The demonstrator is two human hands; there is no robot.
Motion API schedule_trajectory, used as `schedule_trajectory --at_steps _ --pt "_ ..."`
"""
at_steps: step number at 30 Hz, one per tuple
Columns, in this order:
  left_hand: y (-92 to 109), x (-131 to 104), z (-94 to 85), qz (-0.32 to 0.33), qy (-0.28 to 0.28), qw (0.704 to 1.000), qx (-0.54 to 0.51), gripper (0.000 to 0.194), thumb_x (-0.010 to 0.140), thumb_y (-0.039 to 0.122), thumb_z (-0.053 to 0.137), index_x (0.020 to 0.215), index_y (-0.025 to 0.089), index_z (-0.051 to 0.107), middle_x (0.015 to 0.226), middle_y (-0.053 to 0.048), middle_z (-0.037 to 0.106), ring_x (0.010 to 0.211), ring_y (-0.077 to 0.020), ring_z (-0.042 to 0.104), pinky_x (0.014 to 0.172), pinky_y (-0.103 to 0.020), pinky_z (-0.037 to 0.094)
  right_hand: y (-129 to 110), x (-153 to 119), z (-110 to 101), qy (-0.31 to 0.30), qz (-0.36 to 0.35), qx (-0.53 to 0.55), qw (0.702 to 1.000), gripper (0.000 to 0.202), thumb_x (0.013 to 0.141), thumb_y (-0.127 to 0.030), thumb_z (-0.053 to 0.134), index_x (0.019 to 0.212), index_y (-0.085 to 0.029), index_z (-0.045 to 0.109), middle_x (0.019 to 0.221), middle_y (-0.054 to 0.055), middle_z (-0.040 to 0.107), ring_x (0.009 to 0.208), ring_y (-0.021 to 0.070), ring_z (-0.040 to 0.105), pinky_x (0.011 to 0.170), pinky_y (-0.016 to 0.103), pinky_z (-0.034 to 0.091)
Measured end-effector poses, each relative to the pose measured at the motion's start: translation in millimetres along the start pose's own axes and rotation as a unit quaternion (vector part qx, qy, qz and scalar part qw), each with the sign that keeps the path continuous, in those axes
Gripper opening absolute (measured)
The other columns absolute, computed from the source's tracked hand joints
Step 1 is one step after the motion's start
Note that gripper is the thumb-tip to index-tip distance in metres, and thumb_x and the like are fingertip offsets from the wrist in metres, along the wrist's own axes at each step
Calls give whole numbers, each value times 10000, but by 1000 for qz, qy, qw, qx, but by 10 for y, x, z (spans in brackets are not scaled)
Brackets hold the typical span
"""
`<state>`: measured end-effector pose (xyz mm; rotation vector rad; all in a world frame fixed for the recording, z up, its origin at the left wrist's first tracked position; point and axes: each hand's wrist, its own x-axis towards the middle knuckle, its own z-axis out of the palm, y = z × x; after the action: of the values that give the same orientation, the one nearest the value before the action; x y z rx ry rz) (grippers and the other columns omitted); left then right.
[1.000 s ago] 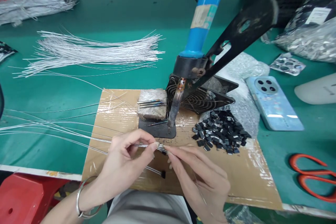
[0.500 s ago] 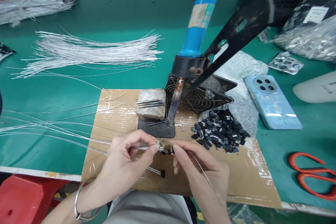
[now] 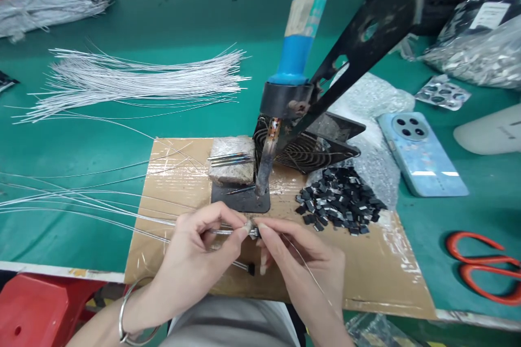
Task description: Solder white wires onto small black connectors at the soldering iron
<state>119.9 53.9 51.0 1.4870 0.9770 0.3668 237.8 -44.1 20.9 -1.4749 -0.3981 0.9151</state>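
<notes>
My left hand [image 3: 207, 249] pinches the ends of thin white wires [image 3: 158, 220] over the cardboard. Close against its fingertips, my right hand [image 3: 305, 260] holds a small black connector [image 3: 255, 231] between thumb and index finger. A single thin wire [image 3: 311, 274] runs across my right palm. Below the fingers lies another black connector [image 3: 251, 269] with wires on it. Just behind the hands, a soldering iron [image 3: 266, 165] hangs tip down from a black bracket. Fingertips partly hide where wires and connector meet.
A pile of black connectors [image 3: 342, 200] sits right on the cardboard [image 3: 382, 276], near a fan [image 3: 309, 149], bubble wrap and a blue phone [image 3: 423, 154]. Red-handled scissors [image 3: 488, 271] lie far right. A white wire bundle [image 3: 146, 78] lies back left.
My right hand has moved left, bringing the black connector up to the wire ends at my left fingertips. The whole view has shifted slightly.
</notes>
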Motion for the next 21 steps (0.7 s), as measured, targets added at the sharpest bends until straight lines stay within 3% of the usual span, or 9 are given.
schedule_trajectory --at_steps 6,11,13,17,21 --pt "15 -8 17 14 10 1000 -11 130 879 173 673 755 144 701 798 -38 754 610 -88 565 501 -185 374 20 3 8 2 3 16 1000 82 855 -292 758 851 -252 829 629 -17 671 479 82 587 461 165 527" --pt "15 5 34 17 9 999 -26 137 880 153 662 746 149 686 813 -39 757 667 -107 613 543 -189 422 111 5 -48 -29 -63 -16 997 95 905 -264 720 938 -258 809 665 -22 637 491 77 559 460 173 483" --pt "2 21 37 13 9 1000 -18 132 874 154 663 745 145 688 811 -45 755 672 -113 608 552 -198 421 134 -8 -73 -24 -83 -39 995 184 974 -310 623 1039 -258 787 746 -4 619 554 94 559 520 217 481" --pt "-33 46 33 5 23 1000 2 113 860 159 676 750 142 697 833 -49 749 684 -116 603 572 -207 415 121 -50 -108 -7 -105 -63 992 386 1064 -366 373 1243 -236 689 820 21 583 671 150 544 643 314 466" --pt "-46 58 34 11 31 999 0 113 865 148 668 756 149 696 841 -38 744 715 -116 605 616 -210 427 46 -86 -126 46 -76 -120 989 249 1058 -324 404 1245 -242 546 745 -21 647 673 168 561 690 330 425"
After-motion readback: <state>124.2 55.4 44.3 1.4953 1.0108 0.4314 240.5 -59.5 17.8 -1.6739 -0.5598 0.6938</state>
